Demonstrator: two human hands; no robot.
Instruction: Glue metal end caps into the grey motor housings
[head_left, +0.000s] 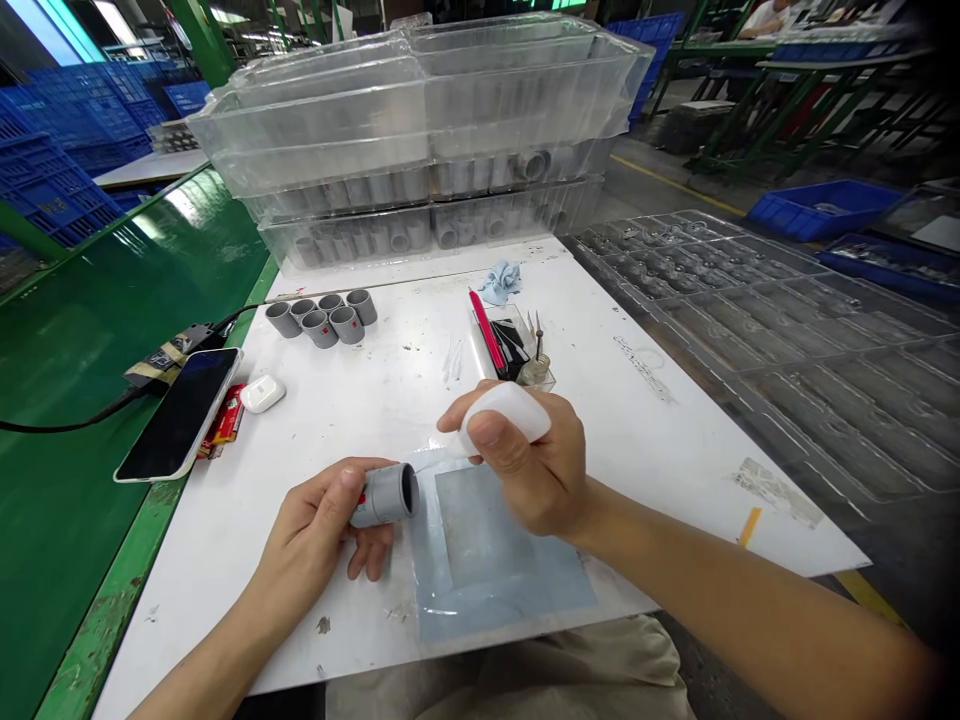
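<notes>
My left hand [330,515] is closed around a short grey tube [384,497] with a small red mark, lying on its side with its dark open end facing right. My right hand [536,465] grips a white squeeze bottle [514,410]. A thin tip runs from the bottle down and left, close to the tube's open end; whether it touches cannot be made out. Under the right hand lies a pale blue sheet [510,600] in clear plastic on the white table [637,470].
Several grey tubes [346,324] stand at the back left. A small box holds a red pen-like tool [487,330], near a crumpled blue cloth [501,283]. At left lie a phone [180,415] and a white earbud case [262,393]. Stacked clear trays [427,100] stand behind.
</notes>
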